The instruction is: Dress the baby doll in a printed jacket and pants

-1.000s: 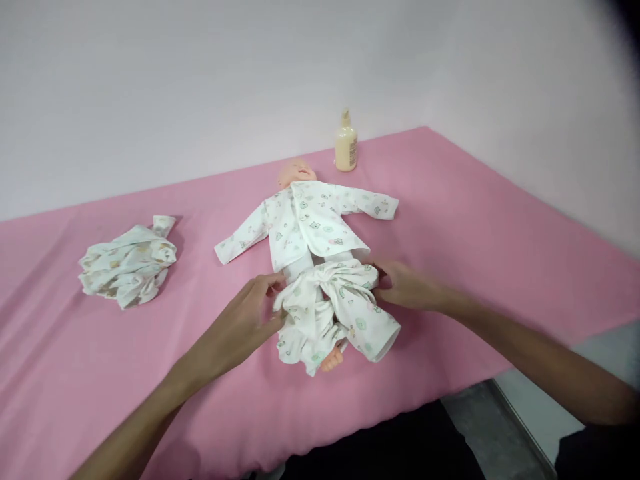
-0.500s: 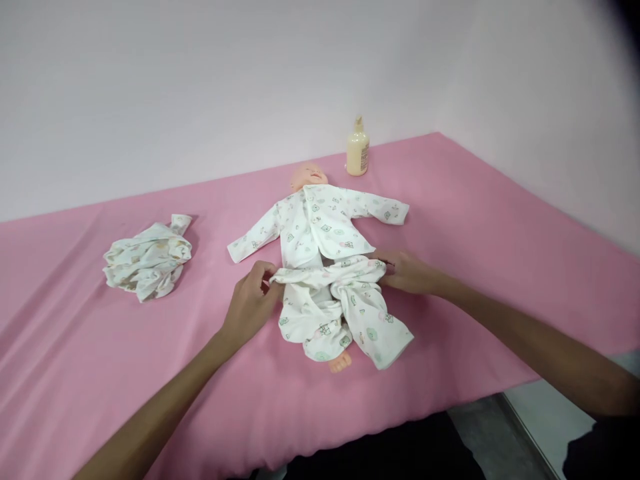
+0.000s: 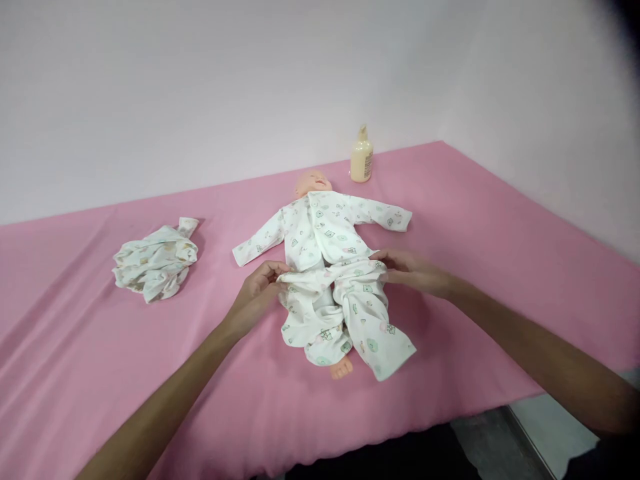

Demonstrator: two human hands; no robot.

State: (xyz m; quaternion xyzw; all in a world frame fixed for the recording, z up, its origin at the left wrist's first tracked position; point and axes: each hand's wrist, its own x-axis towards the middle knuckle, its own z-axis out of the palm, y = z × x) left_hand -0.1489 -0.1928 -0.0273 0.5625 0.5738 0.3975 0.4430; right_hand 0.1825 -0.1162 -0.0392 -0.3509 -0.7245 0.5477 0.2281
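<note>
A baby doll (image 3: 313, 181) lies on its back, in a white printed jacket (image 3: 330, 230) with its sleeves spread out. Matching baby trousers (image 3: 367, 313) are bunched over its legs, and one doll foot (image 3: 342, 367) pokes out below. My left hand (image 3: 257, 293) pinches the left end of the waistband, with the fingers closed on the cloth. At the waistband's other end, my right hand (image 3: 413, 272) has its thumb and fingers around the edge, just under the jacket hem. Some of its fingertips are hidden by the cloth.
A crumpled white printed garment (image 3: 157, 260) lies on the left of the pink-covered table (image 3: 230, 400). Behind the doll, near the wall, stands a cream pump bottle (image 3: 361, 159). The table's front edge runs close to my body.
The view has shifted slightly. Both hands stay at the waistband; my left fingers are straighter and my right fingers sit a little higher on the cloth. The trousers' right leg appears slightly straighter.
</note>
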